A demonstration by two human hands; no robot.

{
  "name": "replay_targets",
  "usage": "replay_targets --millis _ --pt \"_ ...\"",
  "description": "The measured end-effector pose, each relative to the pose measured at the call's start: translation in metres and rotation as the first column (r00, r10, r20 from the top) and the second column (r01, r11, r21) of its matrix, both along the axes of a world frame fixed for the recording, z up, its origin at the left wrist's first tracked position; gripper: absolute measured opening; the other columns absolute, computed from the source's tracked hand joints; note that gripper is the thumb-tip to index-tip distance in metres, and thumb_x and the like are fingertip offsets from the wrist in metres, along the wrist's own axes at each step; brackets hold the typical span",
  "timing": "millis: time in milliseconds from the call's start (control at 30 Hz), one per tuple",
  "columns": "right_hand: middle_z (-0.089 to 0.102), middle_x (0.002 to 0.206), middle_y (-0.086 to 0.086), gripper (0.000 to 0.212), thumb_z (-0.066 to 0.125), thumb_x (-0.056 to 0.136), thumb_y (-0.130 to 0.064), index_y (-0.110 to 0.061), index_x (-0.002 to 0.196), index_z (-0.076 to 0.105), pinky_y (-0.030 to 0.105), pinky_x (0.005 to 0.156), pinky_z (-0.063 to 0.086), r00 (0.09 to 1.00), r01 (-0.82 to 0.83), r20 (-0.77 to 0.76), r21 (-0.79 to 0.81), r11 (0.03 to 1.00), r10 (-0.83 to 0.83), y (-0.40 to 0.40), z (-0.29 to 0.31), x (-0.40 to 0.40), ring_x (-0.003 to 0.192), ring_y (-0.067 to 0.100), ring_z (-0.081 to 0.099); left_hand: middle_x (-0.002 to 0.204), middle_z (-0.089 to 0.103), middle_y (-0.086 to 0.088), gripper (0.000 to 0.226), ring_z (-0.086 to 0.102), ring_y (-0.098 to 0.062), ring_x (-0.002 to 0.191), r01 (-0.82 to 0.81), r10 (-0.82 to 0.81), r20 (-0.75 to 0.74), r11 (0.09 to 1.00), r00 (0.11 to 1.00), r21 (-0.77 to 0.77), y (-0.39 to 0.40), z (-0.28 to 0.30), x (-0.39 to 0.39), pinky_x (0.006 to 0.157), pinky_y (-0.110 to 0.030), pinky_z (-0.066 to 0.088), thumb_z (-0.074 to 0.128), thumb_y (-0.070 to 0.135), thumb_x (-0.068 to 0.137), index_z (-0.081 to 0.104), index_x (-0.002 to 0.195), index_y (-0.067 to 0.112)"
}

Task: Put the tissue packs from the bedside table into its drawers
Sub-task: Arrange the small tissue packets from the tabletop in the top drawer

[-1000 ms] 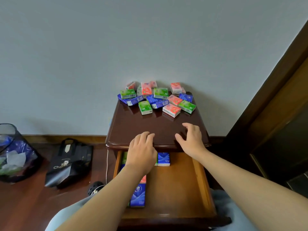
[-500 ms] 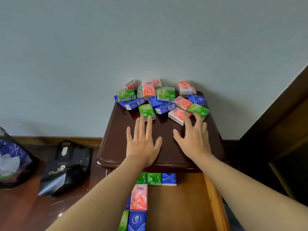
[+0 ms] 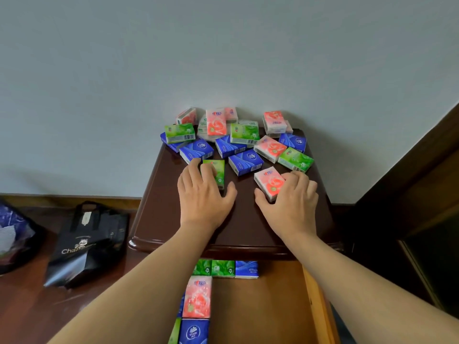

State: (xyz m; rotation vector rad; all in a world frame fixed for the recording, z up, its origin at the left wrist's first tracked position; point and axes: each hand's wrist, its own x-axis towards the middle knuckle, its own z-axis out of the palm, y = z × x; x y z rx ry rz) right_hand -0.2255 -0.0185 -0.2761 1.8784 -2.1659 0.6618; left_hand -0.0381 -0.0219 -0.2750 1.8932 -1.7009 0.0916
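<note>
Both hands closed on near packs, left hand [image 3: 203, 194] on a green pack [image 3: 216, 170], right hand [image 3: 290, 197] on a pink pack [image 3: 269, 183], while few packs lay in the open drawer [image 3: 273, 306] and most remained on the bedside table [image 3: 173, 219].

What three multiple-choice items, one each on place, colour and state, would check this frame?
1. Where is the black bag?
A. on the floor, left of the bedside table
B. in the drawer
C. on the tabletop

2. What colour is the pack under the right hand?
A. blue
B. pink
C. green

3. What state is the drawer in?
A. shut
B. open, empty
C. open, holding packs

Key: 1 A, the bag lies on the floorboards beside the table. 2 B, the pink pack shows at its fingers; the left hand covers a green pack. 3 C, packs line its back and left.
</note>
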Motion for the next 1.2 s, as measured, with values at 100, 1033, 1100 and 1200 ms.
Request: replay_targets --millis 100,1033,1100,1200 --pt "0.058 0.133 0.011 0.078 0.055 0.088 -0.074 -0.011 0.133 0.056 0.043 0.089 0.052 1.000 0.004 0.000 0.017 1.000 -0.004 -0.001 -0.001 -0.001 0.114 0.029 0.052 0.135 0.050 -0.012 0.062 0.047 -0.034 0.123 -0.028 0.027 -0.019 0.999 0.999 -0.029 0.001 0.000 0.001 0.104 -0.049 0.044 0.063 0.059 0.081 0.050 0.121 0.013" --pt "0.074 0.086 -0.018 0.036 0.073 0.085 -0.066 -0.035 0.103 0.069 0.024 0.055 0.060 0.498 -0.385 0.866 0.272 0.882 -0.050 0.187 0.012 0.023 0.079 0.010 0.073 0.118 0.044 0.007 0.082 0.050 0.018 0.098 0.080 0.090 -0.730 0.977 0.678 0.195 0.248 -0.012 0.045 0.070 0.001 0.043 0.087 0.013 0.073 0.039 0.126 0.053" --pt "0.074 0.086 -0.010 0.033 0.068 0.091 -0.062 -0.031 0.100 0.070 0.023 0.055 0.059 0.478 -0.328 0.855 0.387 0.862 -0.202 0.201 -0.003 0.027 0.080 0.017 0.072 0.119 0.046 0.005 0.077 0.055 0.006 0.097 0.058 0.146 -0.733 0.967 0.665 0.246 0.259 -0.018 0.049 0.068 -0.006 0.046 0.089 0.017 0.074 0.038 0.125 0.045" --pt "0.076 0.089 -0.003 0.027 0.070 0.097 -0.047 -0.023 0.105 0.074 0.026 0.056 0.055 0.449 -0.283 0.832 0.479 0.831 -0.327 0.207 -0.027 0.039 0.082 0.016 0.073 0.121 0.054 0.008 0.074 0.062 -0.005 0.103 0.094 0.125 -0.771 0.968 0.624 0.232 0.268 -0.024 0.051 0.084 -0.025 0.058 0.090 0.019 0.077 0.040 0.127 0.040"
